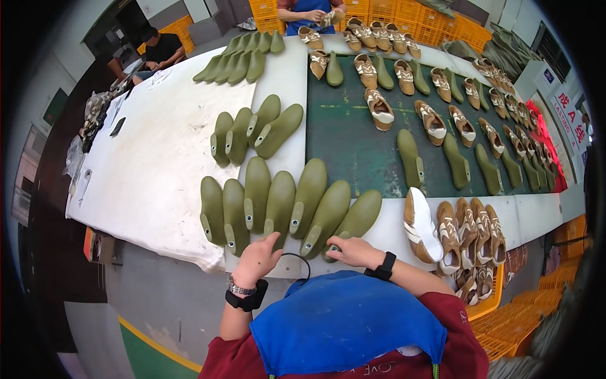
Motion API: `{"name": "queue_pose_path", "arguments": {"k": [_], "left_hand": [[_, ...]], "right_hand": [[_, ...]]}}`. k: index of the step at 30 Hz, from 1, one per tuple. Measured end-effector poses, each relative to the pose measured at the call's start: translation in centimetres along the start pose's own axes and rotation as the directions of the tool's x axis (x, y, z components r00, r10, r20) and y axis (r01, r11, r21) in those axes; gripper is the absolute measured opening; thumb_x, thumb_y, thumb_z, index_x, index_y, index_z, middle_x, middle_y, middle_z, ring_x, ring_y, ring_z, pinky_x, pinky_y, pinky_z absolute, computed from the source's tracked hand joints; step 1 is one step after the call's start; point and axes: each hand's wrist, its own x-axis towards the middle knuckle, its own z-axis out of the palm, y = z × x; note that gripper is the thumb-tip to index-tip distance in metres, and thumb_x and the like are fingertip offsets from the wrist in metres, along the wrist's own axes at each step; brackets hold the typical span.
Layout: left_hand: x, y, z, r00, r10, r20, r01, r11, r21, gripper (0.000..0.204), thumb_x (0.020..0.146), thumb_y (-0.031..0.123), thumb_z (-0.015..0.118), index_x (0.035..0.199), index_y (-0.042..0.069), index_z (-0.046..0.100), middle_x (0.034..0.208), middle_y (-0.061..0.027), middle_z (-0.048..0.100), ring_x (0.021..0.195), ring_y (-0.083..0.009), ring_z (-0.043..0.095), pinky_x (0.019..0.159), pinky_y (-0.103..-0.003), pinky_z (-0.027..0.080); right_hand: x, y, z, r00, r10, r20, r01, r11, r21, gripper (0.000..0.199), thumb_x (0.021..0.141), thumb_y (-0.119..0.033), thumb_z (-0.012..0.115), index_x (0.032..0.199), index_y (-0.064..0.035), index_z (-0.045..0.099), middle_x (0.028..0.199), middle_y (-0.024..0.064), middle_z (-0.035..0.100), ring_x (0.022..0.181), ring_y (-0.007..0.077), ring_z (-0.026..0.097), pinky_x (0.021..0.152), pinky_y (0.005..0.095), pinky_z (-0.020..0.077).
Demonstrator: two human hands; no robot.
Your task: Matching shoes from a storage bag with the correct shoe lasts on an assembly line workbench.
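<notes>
Several green shoe lasts (257, 192) lie side by side along the near edge of the white table, toes pointing away from me. My left hand (256, 259) is closed at the heel end of a last (279, 201) in the middle of this row; part of its fingers is hidden. At the row's right end, my right hand (358, 251) grips the heel of the rightmost last (360, 215), which still lies on the table. Right of that hand stand brown-and-white sneakers (466, 230), one of them (421, 225) turned with its white sole up.
Behind the row are more lasts (278, 129). A dark green mat (353, 155) bears sneakers and lasts in rows. Below the table's right edge hangs a yellow crate (489, 306) with sneakers. A co-worker (309, 14) handles a shoe across the table; another person (158, 50) sits far left.
</notes>
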Motion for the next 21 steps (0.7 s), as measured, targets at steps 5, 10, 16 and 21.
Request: {"name": "queue_pose_path", "arguments": {"k": [5, 10, 16, 21], "left_hand": [[-0.3, -3.6, -2.1, 1.0, -0.011, 0.02, 0.012, 1.0, -0.02, 0.041, 0.079, 0.018, 0.063, 0.116, 0.005, 0.051, 0.09, -0.0207, 0.062, 0.083, -0.0392, 0.059, 0.072, -0.044, 0.048], [0.0, -6.3, -4.0, 0.998, -0.054, 0.016, 0.055, 0.998, -0.027, 0.04, 0.079, 0.016, 0.063, 0.115, 0.004, 0.053, 0.087, -0.0187, 0.062, 0.081, -0.0366, 0.06, 0.07, -0.043, 0.048], [0.6, -7.8, -5.2, 0.999, -0.039, -0.027, 0.037, 0.997, -0.073, 0.039, 0.079, 0.014, 0.063, 0.115, 0.004, 0.052, 0.088, -0.0185, 0.062, 0.083, -0.0365, 0.059, 0.07, -0.042, 0.048], [0.9, -7.2, -5.1, 0.996, -0.088, -0.021, 0.086, 0.994, -0.069, 0.039, 0.079, 0.014, 0.064, 0.115, 0.004, 0.053, 0.086, -0.0179, 0.061, 0.081, -0.0356, 0.06, 0.07, -0.042, 0.048]], "right_hand": [[-1.6, 0.3, 1.0, 0.966, 0.14, -0.217, -0.16, 0.984, -0.077, 0.037, 0.084, -0.05, 0.053, 0.1, -0.0167, 0.055, 0.073, 0.0115, 0.064, 0.071, 0.0332, 0.063, 0.061, 0.0447, 0.047], [-1.0, 4.8, -1.2, 0.792, 0.212, -0.572, -0.265, 0.964, -0.009, 0.013, 0.079, -0.025, 0.055, 0.088, -0.0155, 0.057, 0.071, 0.0094, 0.064, 0.064, 0.0325, 0.062, 0.058, 0.0434, 0.0467], [7.2, 7.7, -11.8, 0.738, 0.182, -0.65, -0.056, 0.976, 0.21, 0.015, 0.081, -0.024, 0.051, 0.091, -0.0157, 0.059, 0.081, 0.011, 0.065, 0.077, 0.0331, 0.061, 0.068, 0.0405, 0.0478], [15.8, 10.6, -11.6, 0.768, 0.206, -0.606, -0.339, 0.934, -0.112, 0.018, 0.081, -0.021, 0.049, 0.095, -0.0206, 0.061, 0.086, 0.0128, 0.065, 0.082, 0.0346, 0.062, 0.073, 0.0429, 0.0488]]}}
